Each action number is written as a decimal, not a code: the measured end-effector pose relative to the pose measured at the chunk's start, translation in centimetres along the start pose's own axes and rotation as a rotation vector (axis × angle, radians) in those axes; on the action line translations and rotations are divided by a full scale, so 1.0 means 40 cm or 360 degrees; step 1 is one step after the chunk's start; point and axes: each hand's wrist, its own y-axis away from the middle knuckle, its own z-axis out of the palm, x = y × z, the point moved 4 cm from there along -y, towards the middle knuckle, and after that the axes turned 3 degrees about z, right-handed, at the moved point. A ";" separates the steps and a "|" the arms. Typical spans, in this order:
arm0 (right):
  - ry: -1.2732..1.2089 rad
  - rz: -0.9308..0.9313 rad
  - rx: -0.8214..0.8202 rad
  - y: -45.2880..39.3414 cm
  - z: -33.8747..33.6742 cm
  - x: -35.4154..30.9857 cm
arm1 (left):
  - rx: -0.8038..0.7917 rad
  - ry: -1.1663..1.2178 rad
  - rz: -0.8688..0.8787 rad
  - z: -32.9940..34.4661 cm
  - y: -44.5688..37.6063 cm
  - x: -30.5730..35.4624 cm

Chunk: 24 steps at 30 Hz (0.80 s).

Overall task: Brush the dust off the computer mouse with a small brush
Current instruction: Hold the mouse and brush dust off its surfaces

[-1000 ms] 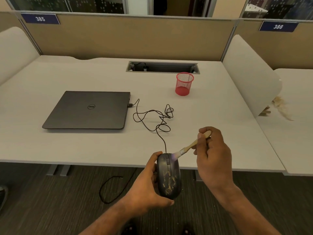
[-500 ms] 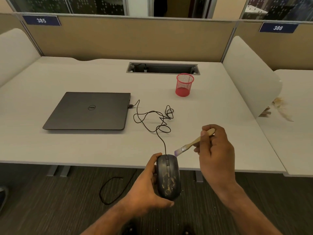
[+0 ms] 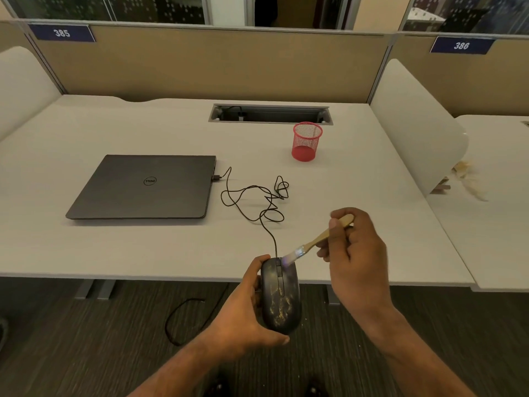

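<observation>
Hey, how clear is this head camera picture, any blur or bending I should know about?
Head view: wide-angle bending curves the desk edges; brush bristles smear softly against the mouse; the left hand, right hand and laptop are fairly sharp.

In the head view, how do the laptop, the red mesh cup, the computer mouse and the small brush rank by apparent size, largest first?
1. laptop
2. computer mouse, though it is held nearest the camera
3. small brush and red mesh cup look similar; the right hand hides part of the brush.

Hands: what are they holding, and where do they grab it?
The left hand grips the mouse around its left side and rear end. The right hand pinches the brush by its wooden handle.
</observation>
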 end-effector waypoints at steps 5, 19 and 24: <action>0.0191 0.0001 -0.0012 -0.029 0.031 0.003 | -0.0033 0.0007 0.0019 0.010 0.000 -0.003; 0.0077 0.0023 0.0030 0.013 -0.042 -0.002 | 0.0086 0.0069 0.0069 -0.013 -0.007 -0.009; -0.0017 0.0015 -0.0068 0.044 -0.022 -0.018 | 0.0057 0.0108 0.0072 -0.014 -0.015 0.005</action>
